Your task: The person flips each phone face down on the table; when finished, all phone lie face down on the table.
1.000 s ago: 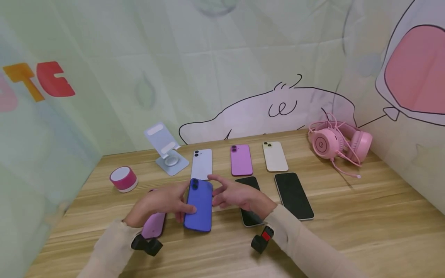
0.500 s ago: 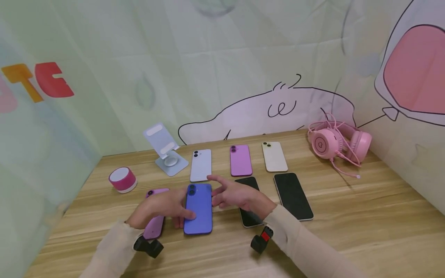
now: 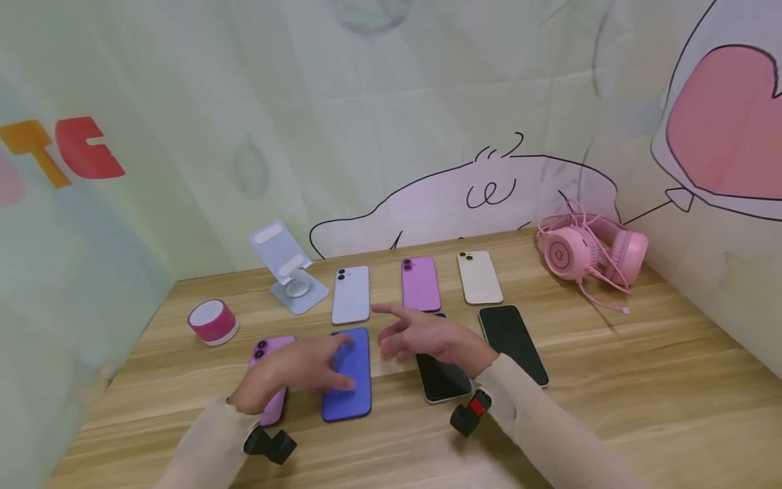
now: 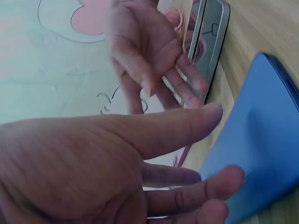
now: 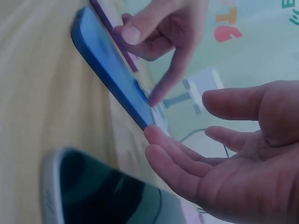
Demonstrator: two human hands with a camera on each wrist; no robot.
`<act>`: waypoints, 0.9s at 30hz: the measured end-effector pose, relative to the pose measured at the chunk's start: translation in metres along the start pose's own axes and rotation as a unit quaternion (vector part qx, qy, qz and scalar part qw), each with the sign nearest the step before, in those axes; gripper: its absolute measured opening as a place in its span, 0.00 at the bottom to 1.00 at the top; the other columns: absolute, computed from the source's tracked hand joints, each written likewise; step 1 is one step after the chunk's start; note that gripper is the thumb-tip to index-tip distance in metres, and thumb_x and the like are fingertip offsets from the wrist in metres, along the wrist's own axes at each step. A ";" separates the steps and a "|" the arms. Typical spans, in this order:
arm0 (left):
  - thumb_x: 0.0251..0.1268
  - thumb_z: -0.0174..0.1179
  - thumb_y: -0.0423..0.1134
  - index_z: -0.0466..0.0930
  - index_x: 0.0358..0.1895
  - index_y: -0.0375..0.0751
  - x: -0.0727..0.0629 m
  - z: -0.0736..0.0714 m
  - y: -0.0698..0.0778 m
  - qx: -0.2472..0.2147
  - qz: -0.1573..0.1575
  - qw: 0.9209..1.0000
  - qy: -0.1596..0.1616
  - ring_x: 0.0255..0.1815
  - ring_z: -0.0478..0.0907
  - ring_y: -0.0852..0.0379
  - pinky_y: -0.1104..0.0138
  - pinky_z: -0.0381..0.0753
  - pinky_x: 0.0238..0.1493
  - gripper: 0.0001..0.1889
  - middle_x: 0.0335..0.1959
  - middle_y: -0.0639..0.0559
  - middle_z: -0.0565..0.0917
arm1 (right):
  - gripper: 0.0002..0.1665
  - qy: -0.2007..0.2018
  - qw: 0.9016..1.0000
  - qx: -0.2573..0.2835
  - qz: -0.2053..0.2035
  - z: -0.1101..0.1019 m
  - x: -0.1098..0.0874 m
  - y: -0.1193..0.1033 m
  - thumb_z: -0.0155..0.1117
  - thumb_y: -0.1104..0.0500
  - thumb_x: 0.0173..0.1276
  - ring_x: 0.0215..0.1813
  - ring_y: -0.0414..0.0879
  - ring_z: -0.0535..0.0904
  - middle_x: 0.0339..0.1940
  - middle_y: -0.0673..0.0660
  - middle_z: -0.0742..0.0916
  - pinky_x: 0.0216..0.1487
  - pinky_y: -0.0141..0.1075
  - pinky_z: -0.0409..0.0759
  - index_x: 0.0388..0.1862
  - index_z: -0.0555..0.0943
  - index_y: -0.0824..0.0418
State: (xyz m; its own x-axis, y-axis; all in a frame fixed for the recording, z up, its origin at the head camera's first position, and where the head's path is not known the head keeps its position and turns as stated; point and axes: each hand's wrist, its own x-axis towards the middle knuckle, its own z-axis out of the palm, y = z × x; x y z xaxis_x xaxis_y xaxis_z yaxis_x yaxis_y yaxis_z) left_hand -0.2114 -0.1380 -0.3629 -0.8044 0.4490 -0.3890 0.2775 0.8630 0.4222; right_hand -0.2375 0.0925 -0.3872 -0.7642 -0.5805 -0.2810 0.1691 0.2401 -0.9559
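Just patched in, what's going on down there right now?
A person's left hand is over the blue phone, which lies back up on the wooden table; I can't tell whether the fingertips touch it. The right hand holds nothing and hangs open partly above a dark-screened phone. Beyond them lie a pale phone, a purple phone and a cream phone.

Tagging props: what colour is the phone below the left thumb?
Blue; the phone shows best in the head view.

From here I see a wooden table (image 3: pixel 647 387) with seven phones (image 3: pixel 361 367), a stand (image 3: pixel 279 252), headphones (image 3: pixel 568 255) and a round pink thing (image 3: pixel 214 324).
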 end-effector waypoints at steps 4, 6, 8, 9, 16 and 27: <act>0.61 0.70 0.51 0.73 0.66 0.39 0.014 0.003 0.013 0.042 0.017 0.999 -0.001 0.37 0.76 0.58 0.57 0.77 0.43 0.33 0.35 0.54 0.80 | 0.40 0.016 1.000 -0.008 -0.007 -0.013 -0.008 0.002 0.60 0.67 0.72 0.58 0.55 0.79 0.66 0.68 0.76 0.59 0.49 0.77 0.79 0.59 0.56; 0.61 0.70 0.53 0.75 0.63 0.42 0.022 0.005 0.020 0.050 0.023 0.998 -0.006 0.40 0.76 0.57 0.55 0.77 0.48 0.31 0.39 0.53 0.81 | 0.39 0.027 0.999 -0.016 -0.009 -0.019 -0.011 0.005 0.60 0.67 0.72 0.58 0.54 0.79 0.66 0.68 0.76 0.60 0.49 0.77 0.79 0.59 0.57; 0.61 0.69 0.54 0.76 0.62 0.44 0.029 0.008 0.026 0.049 0.032 0.998 -0.008 0.42 0.77 0.57 0.54 0.77 0.49 0.29 0.40 0.54 0.82 | 0.38 0.038 0.999 -0.028 -0.008 -0.025 -0.015 0.008 0.59 0.67 0.72 0.58 0.53 0.79 0.66 0.68 0.76 0.60 0.49 0.76 0.78 0.60 0.58; 0.61 0.69 0.53 0.76 0.61 0.45 0.033 0.009 0.029 0.046 0.036 0.998 -0.006 0.42 0.78 0.57 0.54 0.77 0.49 0.28 0.40 0.54 0.83 | 0.37 0.043 0.999 -0.033 -0.008 -0.028 -0.017 0.009 0.59 0.67 0.72 0.58 0.53 0.79 0.66 0.68 0.76 0.60 0.49 0.76 0.78 0.60 0.59; 0.62 0.69 0.49 0.74 0.60 0.37 0.051 0.020 0.046 0.026 0.101 0.994 0.014 0.28 0.75 0.60 0.63 0.73 0.32 0.28 0.29 0.56 0.80 | 0.35 0.077 0.995 -0.056 -0.001 -0.044 -0.031 0.016 0.57 0.68 0.73 0.59 0.54 0.76 0.63 0.68 0.76 0.58 0.47 0.77 0.77 0.61 0.60; 0.60 0.72 0.46 0.58 0.75 0.36 0.069 0.033 0.059 -0.003 0.096 0.995 0.036 0.26 0.73 0.59 0.65 0.70 0.29 0.44 0.27 0.54 0.77 | 0.36 0.098 0.994 -0.044 0.005 -0.069 -0.051 0.026 0.55 0.68 0.73 0.57 0.56 0.76 0.63 0.69 0.74 0.51 0.43 0.79 0.78 0.60 0.61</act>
State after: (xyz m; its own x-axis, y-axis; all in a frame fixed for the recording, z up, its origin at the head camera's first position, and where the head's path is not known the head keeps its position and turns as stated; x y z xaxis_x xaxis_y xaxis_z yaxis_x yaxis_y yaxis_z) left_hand -0.2333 -0.0487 -0.3924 -0.7728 0.5869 -0.2415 0.4258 0.7617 0.4884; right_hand -0.2371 0.1818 -0.3915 -0.8703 -0.4175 -0.2612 0.1300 0.3169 -0.9395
